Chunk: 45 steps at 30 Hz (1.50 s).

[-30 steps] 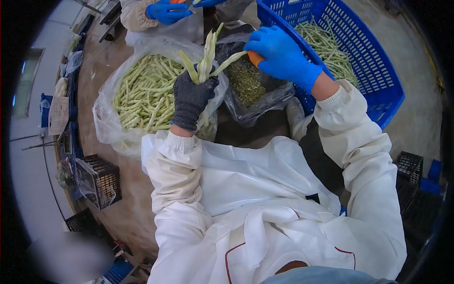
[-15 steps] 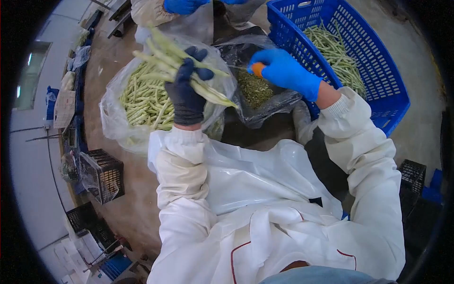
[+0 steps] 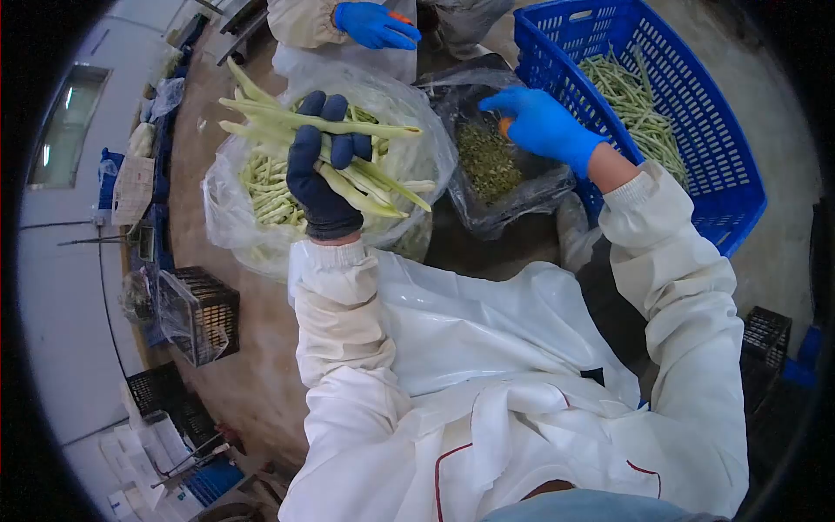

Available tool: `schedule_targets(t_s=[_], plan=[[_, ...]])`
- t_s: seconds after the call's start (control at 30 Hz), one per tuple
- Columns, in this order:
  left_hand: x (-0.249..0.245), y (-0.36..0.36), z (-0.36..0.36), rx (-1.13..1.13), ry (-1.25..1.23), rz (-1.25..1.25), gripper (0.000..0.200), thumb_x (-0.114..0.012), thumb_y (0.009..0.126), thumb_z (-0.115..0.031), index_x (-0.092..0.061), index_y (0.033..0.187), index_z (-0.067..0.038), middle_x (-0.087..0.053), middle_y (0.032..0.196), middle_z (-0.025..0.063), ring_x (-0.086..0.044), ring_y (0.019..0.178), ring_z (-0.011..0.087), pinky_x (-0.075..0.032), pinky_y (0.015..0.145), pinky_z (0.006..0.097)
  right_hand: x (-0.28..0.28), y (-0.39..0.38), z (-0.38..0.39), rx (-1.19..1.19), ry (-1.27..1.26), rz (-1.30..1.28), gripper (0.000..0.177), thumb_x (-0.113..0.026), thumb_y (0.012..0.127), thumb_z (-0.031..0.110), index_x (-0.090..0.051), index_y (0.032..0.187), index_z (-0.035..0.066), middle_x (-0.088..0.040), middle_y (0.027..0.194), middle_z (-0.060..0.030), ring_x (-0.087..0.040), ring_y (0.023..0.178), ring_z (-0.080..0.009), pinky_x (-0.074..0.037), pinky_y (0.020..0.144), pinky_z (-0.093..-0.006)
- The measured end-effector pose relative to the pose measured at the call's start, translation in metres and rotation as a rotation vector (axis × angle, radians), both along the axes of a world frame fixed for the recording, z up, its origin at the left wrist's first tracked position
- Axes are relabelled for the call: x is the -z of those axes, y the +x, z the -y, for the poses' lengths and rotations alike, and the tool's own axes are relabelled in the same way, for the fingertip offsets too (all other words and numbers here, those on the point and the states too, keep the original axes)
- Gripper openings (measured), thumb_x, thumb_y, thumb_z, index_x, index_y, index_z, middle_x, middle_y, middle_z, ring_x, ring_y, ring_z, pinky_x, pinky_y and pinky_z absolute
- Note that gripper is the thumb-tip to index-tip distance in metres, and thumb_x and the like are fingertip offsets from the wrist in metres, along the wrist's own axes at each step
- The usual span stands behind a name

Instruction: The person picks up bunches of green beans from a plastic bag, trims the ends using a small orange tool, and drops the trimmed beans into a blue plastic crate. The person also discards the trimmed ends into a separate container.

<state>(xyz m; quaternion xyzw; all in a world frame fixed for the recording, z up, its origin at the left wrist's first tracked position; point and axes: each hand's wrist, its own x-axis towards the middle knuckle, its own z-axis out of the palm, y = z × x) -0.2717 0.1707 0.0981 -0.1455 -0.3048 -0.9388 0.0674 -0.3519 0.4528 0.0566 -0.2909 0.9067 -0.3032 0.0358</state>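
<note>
My left hand (image 3: pixel 326 170), in a dark glove, is closed around a bunch of long pale green beans (image 3: pixel 383 130). The beans stick out on both sides of the fist, above a clear plastic bag (image 3: pixel 222 196) full of more green beans (image 3: pixel 265 187). In a blue glove, my right hand (image 3: pixel 552 130) is wrapped around a small knife with an orange handle (image 3: pixel 504 128); its blade is hard to make out now. Below that hand lies a tray lined with black plastic (image 3: pixel 487 213), holding small green trimmings (image 3: pixel 487 161).
A blue perforated crate (image 3: pixel 748 196) with long green beans (image 3: pixel 639 113) stands at the right. Across from me, a co-worker's blue-gloved hand (image 3: pixel 374 24) holds something orange. Black crates (image 3: pixel 213 322) stand on the floor at the left.
The beans in my left hand have turned to lie more level, and its fingers have shifted. My right hand has moved away from them. The co-worker's hand has come further into view.
</note>
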Motion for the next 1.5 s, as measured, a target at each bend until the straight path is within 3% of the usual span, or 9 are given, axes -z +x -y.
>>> schedule_targets(t_s=[0.1,0.3,0.7,0.8,1.0,1.2,1.3,1.4,1.5], plan=[[0.001,0.001,-0.012,0.013,-0.029,0.036,0.045,-0.047,0.094,-0.021,-0.041,0.134,0.001,-0.059,0.119,0.0183,-0.050,0.063,0.0112,-0.050,0.069,0.0337,-0.011,0.013,0.016,-0.181,-0.523,0.292,0.032,-0.061,0.083,0.010,-0.066,0.115,0.008,-0.069,0.100,-0.0126,-0.066,0.090,-0.0208,-0.051,0.081,-0.0333],[0.008,0.002,-0.031,0.028,-0.205,0.048,0.046,-0.048,0.092,-0.021,-0.043,0.132,0.001,-0.060,0.117,0.0163,-0.047,0.060,0.0083,-0.045,0.067,0.0302,-0.029,0.024,0.026,-0.227,-0.583,0.759,0.029,-0.059,0.086,0.012,-0.066,0.111,-0.002,-0.069,0.095,-0.0127,-0.065,0.079,-0.0141,-0.052,0.073,-0.0276],[0.011,0.001,-0.034,0.038,-0.283,0.027,0.045,-0.052,0.091,-0.022,-0.046,0.130,0.002,-0.061,0.114,0.0163,-0.048,0.058,0.0088,-0.046,0.066,0.0313,-0.018,0.024,0.017,-0.392,-0.814,0.811,0.035,-0.047,0.081,0.009,-0.067,0.106,-0.006,-0.068,0.086,-0.0119,-0.061,0.074,-0.0155,-0.051,0.073,-0.0298],[0.011,0.002,-0.036,0.048,-0.339,0.021,0.045,-0.052,0.091,-0.022,-0.046,0.129,0.002,-0.061,0.113,0.0161,-0.048,0.058,0.0088,-0.047,0.066,0.0313,-0.028,0.028,0.021,-0.292,-0.577,0.714,0.036,-0.047,0.082,0.013,-0.067,0.106,-0.005,-0.068,0.088,-0.0115,-0.061,0.076,-0.0151,-0.050,0.076,-0.0302],[0.012,0.001,-0.032,0.018,-0.325,0.032,0.046,-0.054,0.091,-0.022,-0.046,0.129,0.001,-0.061,0.113,0.0162,-0.049,0.059,0.0091,-0.048,0.067,0.0315,-0.015,0.025,0.021,-0.378,-0.702,0.775,0.038,-0.050,0.077,0.004,-0.066,0.110,-0.003,-0.069,0.089,-0.0119,-0.064,0.079,-0.0162,-0.052,0.074,-0.0278],[0.016,0.003,-0.039,0.025,-0.371,0.092,0.047,-0.054,0.090,-0.021,-0.045,0.131,0.001,-0.060,0.116,0.0177,-0.050,0.063,0.0105,-0.048,0.069,0.0315,-0.029,0.037,0.030,-0.311,-0.659,0.634,0.035,-0.062,0.083,0.013,-0.065,0.115,0.000,-0.069,0.099,-0.0112,-0.062,0.093,-0.0159,-0.048,0.084,-0.0285],[0.014,0.004,-0.047,0.061,-0.360,0.144,0.046,-0.054,0.089,-0.015,-0.045,0.131,0.002,-0.058,0.119,0.0189,-0.050,0.066,0.0124,-0.047,0.072,0.0316,-0.039,0.036,0.022,-0.253,-0.353,0.566,0.035,-0.067,0.085,0.023,-0.065,0.114,0.002,-0.070,0.097,-0.0113,-0.062,0.087,-0.0161,-0.049,0.080,-0.0296],[0.015,-0.001,-0.044,0.041,-0.324,0.185,0.045,-0.056,0.087,-0.009,-0.046,0.129,0.002,-0.058,0.120,0.0198,-0.051,0.068,0.0139,-0.048,0.074,0.0322,-0.036,0.007,-0.017,-0.147,-0.224,0.319,0.027,-0.063,0.086,0.010,-0.066,0.112,0.003,-0.069,0.099,-0.0100,-0.061,0.090,-0.0154,-0.047,0.084,-0.0306],[0.014,-0.002,-0.039,-0.002,-0.313,0.190,0.044,-0.057,0.086,-0.009,-0.047,0.128,0.002,-0.057,0.121,0.0201,-0.052,0.070,0.0144,-0.048,0.074,0.0323,-0.034,-0.025,-0.088,0.211,0.003,0.015,0.026,-0.061,0.086,0.004,-0.065,0.111,0.002,-0.069,0.098,-0.0138,-0.064,0.088,-0.0198,-0.048,0.079,-0.0313]])
